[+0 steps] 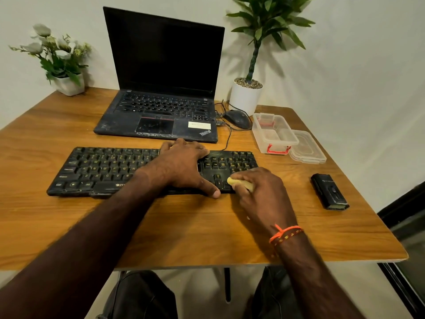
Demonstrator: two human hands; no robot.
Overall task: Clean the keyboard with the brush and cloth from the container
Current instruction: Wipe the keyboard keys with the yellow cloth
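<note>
- the black keyboard (103, 171) lies flat on the wooden table (184, 226), just in front of the open laptop (161, 88).
- the left hand (181, 164) rests palm down across the middle-right of the keyboard, fingers spread and fairly straight; the fingertips reach over its far edge and the thumb lies at its near edge.
- the right hand (259, 192) sits at the keyboard's right end, fingers curled around a pale yellowish object (239, 183); only a rounded end and a strip of it show past the fingers, so i cannot tell whether it is the brush or the cloth.
- that exposed end pokes out on the thumb side, touching or just over the arrow keys, close to the left thumb.
- a clear container (273, 132) with red clips stands open near the table's right edge, its lid (307, 147) just beside it.
- a mouse (236, 118) lies between the laptop and the container; a small black device (328, 192) lies well to the right of the right hand.
</note>
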